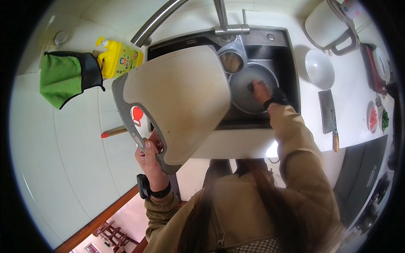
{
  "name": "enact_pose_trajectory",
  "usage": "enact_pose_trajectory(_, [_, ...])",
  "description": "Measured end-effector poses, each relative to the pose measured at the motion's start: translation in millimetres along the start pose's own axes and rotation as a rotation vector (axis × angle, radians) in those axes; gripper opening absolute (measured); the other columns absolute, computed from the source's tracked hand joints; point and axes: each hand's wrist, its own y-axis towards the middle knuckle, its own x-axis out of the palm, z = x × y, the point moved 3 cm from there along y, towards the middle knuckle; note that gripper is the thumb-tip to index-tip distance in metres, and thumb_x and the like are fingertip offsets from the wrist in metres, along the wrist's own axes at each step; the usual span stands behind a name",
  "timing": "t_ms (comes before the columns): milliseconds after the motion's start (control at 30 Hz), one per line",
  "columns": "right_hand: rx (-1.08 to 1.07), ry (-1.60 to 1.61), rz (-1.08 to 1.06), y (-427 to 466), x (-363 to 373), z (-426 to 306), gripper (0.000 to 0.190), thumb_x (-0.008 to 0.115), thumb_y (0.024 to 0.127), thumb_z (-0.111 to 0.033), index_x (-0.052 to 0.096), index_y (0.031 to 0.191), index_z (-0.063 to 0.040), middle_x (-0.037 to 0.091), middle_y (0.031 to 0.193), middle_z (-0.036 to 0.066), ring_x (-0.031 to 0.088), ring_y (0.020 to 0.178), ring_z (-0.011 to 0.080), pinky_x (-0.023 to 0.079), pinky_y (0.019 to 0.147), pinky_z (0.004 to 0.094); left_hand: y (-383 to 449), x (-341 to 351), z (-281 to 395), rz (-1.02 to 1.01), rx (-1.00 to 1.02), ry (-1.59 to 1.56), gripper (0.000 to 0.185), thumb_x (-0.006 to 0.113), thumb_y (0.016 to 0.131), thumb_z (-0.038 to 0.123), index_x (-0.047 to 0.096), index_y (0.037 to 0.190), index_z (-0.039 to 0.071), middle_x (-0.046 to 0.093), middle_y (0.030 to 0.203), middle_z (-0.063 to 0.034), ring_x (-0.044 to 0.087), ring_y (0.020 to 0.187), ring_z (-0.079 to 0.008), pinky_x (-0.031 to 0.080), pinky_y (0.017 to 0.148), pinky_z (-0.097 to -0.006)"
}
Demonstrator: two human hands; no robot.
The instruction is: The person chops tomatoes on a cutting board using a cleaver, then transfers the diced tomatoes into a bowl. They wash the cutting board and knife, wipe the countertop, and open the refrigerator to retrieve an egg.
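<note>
My left hand grips a large white cutting board by its grey handle edge, thumb on the near face. The board is held tilted over the left part of the dark sink, hiding much of it. My right hand is inside a round metal pan in the sink, its fingers closed around a small dark thing, too blurred to name. Cloudy liquid shows in the pan. Beside it hangs a metal strainer cup with brownish matter in it.
A faucet arches over the sink. Left are a yellow detergent jug and a green cloth. On the right counter are a white bowl, a cleaver, a white pitcher and a dish of chopped red food.
</note>
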Motion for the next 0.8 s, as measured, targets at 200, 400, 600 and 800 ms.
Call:
enact_pose_trajectory(200, [0.047, 0.214, -0.077, 12.6, 24.6, 41.9, 0.036, 0.063, 0.079, -0.011, 0.061, 0.115, -0.009, 0.064, 0.11, 0.023, 0.061, 0.106, 0.0399, 0.049, 0.089, 0.0478, -2.5, 16.5, 18.2, 0.027, 0.036, 0.002, 0.04, 0.064, 0.094, 0.035, 0.046, 0.07, 0.009, 0.059, 0.075, -0.0011, 0.045, 0.065, -0.0077, 0.034, 0.061, -0.0236])
enact_pose_trajectory(400, [0.045, 0.443, -0.138, 9.1, -9.5, 62.2, 0.055, 0.072, 0.076, -0.015, 0.054, 0.128, -0.006, 0.062, 0.118, 0.026, 0.058, 0.115, 0.0402, 0.046, 0.098, 0.0427, 9.8, 40.9, 22.8, -0.12, 0.063, -0.119, 0.041, 0.06, 0.097, 0.033, 0.043, 0.068, 0.009, 0.065, 0.085, -0.0111, 0.046, 0.07, -0.0087, 0.036, 0.066, -0.0262])
enact_pose_trajectory(600, [0.164, 0.378, -0.078, -3.6, -9.5, 69.3, 0.046, 0.066, 0.085, -0.018, 0.053, 0.126, -0.002, 0.062, 0.117, 0.026, 0.058, 0.114, 0.0393, 0.046, 0.098, 0.0429, 17.4, 55.9, 20.4, -0.092, 0.064, -0.037, 0.043, 0.061, 0.096, 0.031, 0.044, 0.065, 0.007, 0.067, 0.088, -0.0116, 0.044, 0.067, -0.008, 0.034, 0.063, -0.0255])
enact_pose_trajectory(800, [0.027, 0.052, -0.096, 1.5, 16.1, 43.8, 0.036, 0.055, 0.089, -0.012, 0.055, 0.124, -0.001, 0.061, 0.117, 0.027, 0.059, 0.111, 0.0403, 0.047, 0.097, 0.0446, 16.4, 62.5, 25.4, -0.06, 0.079, 0.014, 0.042, 0.06, 0.097, 0.03, 0.044, 0.064, 0.007, 0.065, 0.084, -0.009, 0.041, 0.065, -0.007, 0.031, 0.061, -0.0244])
